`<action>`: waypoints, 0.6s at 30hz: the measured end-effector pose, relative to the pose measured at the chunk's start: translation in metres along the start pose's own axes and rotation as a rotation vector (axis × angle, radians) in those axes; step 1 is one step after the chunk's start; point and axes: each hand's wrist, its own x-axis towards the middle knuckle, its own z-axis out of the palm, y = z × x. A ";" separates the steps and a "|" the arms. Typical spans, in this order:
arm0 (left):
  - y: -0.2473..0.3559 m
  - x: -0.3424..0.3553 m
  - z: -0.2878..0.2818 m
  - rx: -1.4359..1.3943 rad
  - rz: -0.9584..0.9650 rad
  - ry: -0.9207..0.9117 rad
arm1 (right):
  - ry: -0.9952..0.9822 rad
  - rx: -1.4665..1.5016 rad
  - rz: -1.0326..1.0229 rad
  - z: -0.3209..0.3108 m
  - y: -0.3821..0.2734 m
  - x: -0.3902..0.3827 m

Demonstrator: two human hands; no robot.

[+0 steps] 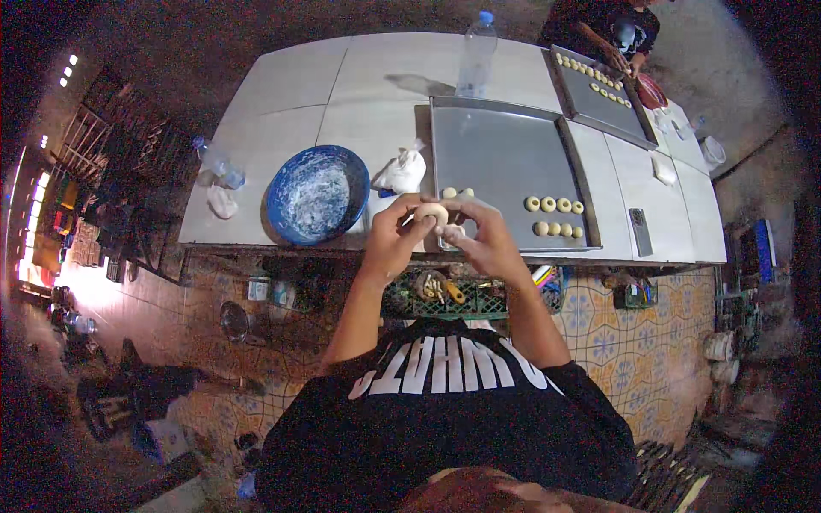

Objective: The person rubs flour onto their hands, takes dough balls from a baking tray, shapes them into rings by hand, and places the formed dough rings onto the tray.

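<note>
Over the table's near edge, my left hand [397, 238] is closed round a pale lump of dough [431, 211], its thumb pressed on it. My right hand [489, 239] is beside it, fingers pinched on a smaller bit of dough [454, 231] close to the lump. Just beyond my hands is a large grey metal tray [496, 145]. On its right part sit two short rows of dough balls [554, 205], the farther ones with dimpled tops. A few more dough balls [450, 192] lie partly hidden behind my fingers.
Left of my hands stand a blue bowl [275, 209] dusted with flour and a white plastic bag [402, 171]. A clear bottle [477, 56] stands behind the tray. At far right a person [611, 43] works over another tray [590, 107]. A phone [640, 231] lies near the edge.
</note>
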 end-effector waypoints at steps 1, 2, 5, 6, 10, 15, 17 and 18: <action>-0.001 0.000 0.000 0.003 -0.025 -0.005 | 0.000 -0.034 -0.012 0.000 0.003 -0.001; -0.001 0.000 0.000 0.001 -0.049 0.006 | -0.027 -0.092 0.043 -0.001 0.005 -0.001; -0.003 -0.001 0.002 -0.079 -0.055 -0.014 | 0.013 -0.050 0.026 -0.004 0.008 -0.001; -0.003 -0.001 0.003 -0.062 -0.089 -0.022 | 0.030 -0.064 0.070 -0.005 0.008 0.000; -0.003 0.000 0.004 -0.179 -0.020 -0.070 | -0.008 0.096 0.002 -0.003 0.003 0.000; 0.000 0.003 0.000 -0.092 -0.026 -0.042 | -0.020 -0.008 0.001 -0.002 0.004 0.000; 0.000 0.003 0.000 0.025 -0.006 -0.050 | 0.017 0.041 0.030 -0.004 0.008 0.001; 0.000 0.003 0.000 0.028 -0.033 -0.059 | -0.001 0.086 0.098 -0.004 0.011 0.002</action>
